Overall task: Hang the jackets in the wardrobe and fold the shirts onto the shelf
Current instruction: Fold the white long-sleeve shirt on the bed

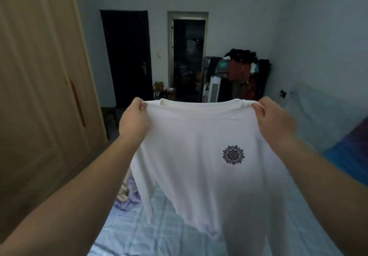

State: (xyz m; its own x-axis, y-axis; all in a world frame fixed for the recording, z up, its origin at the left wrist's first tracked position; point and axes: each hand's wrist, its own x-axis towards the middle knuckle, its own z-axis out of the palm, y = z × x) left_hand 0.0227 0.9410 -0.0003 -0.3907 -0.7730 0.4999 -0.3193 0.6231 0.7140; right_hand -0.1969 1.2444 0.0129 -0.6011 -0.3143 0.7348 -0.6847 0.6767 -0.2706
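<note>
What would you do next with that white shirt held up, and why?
Probably lower the white long-sleeved shirt with a dark flower print flat onto the pale blue checked bedsheet for folding: left hand and right hand pinch its shoulders, so it hangs unfolded.

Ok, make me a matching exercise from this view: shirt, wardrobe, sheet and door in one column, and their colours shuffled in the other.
Things:
1. shirt
2. wardrobe
3. sheet
4. door

Colours:
A. tan
B. black
C. white
D. pale blue check

Pairs: 1-C, 2-A, 3-D, 4-B
</note>
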